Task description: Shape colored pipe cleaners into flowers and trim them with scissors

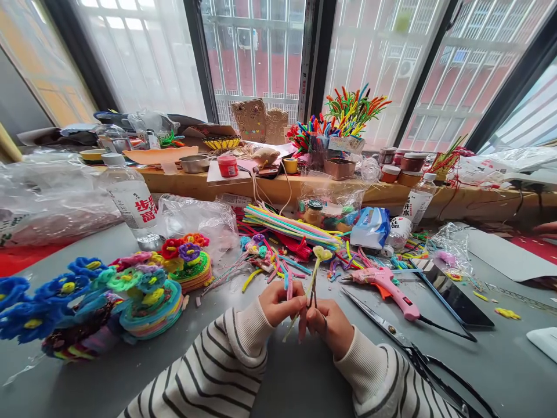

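Observation:
My left hand [282,303] is closed, pinching the thin pale stem of a small yellow pipe-cleaner flower [322,253], whose head points up. A pink and blue piece [289,285] shows at the left fingers; whether it is held cannot be told. My right hand [331,326] is closed around what look like small dark scissors [314,296], with their tips up against the stem. Its lower part is hidden by the fingers. To the right lie large scissors [391,330] and a pink glue gun [387,285].
On the left stand pots of fuzzy flowers [150,307] and a water bottle [130,200]. Pipe cleaners [291,227] lie behind the hands, with a phone [452,293] at right. Jars and more pipe cleaners [339,128] fill the ledge. Another person's hand [546,229] shows at the right edge.

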{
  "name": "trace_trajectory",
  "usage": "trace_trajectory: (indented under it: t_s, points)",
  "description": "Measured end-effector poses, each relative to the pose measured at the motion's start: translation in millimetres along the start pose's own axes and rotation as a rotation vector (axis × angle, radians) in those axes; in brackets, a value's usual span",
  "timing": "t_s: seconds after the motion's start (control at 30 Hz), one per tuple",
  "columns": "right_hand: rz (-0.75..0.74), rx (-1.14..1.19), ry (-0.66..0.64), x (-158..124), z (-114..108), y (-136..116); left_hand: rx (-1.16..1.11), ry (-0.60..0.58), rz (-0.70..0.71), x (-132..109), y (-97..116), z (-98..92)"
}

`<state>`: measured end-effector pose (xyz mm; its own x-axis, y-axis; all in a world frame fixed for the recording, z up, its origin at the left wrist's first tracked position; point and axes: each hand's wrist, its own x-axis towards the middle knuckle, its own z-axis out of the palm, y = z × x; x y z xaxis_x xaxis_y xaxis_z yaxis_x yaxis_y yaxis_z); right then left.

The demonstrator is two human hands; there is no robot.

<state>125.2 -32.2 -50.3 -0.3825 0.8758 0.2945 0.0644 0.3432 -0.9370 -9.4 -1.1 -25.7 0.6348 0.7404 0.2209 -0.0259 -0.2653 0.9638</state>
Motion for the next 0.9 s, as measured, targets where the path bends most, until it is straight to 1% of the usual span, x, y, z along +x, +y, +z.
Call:
trace_trajectory:
  t_s: [0.1,0.3,0.37,0.5,0.6,0.7,0.8,0.9]
  points:
    - [0.043,0.007,0.018,-0.9,0.0,0.3,-0.011,0.017,-0.017,0.1,-0.2,0.0]
    - [0.137,0.022,0.027,-2.1,0.4,0.5,-0.015,0.062,-0.033,0.0,6.2,-0.6]
    - [0.136,0.021,0.003,-1.7,0.7,-0.5,-0.027,0.073,-0.022,0.3,5.9,-2.1]
    - [0.076,0.004,-0.078,-0.7,1.5,-2.2,-0.023,0.097,0.018,0.2,5.5,-3.5]
    - [0.042,-0.007,-0.092,-0.4,1.8,-2.9,-0.048,0.067,0.017,-0.6,7.2,-2.0]
    - [0.009,-0.019,-0.105,-0.4,1.7,-3.5,-0.061,-0.002,0.008,-1.2,8.0,-0.5]
    - [-0.014,-0.018,-0.086,-0.4,1.2,-4.2,-0.040,-0.069,-0.016,-1.3,6.2,-0.2]
    - [-0.024,-0.035,-0.054,-0.4,0.4,-3.7,-0.002,-0.082,-0.043,-1.2,3.1,-0.8]
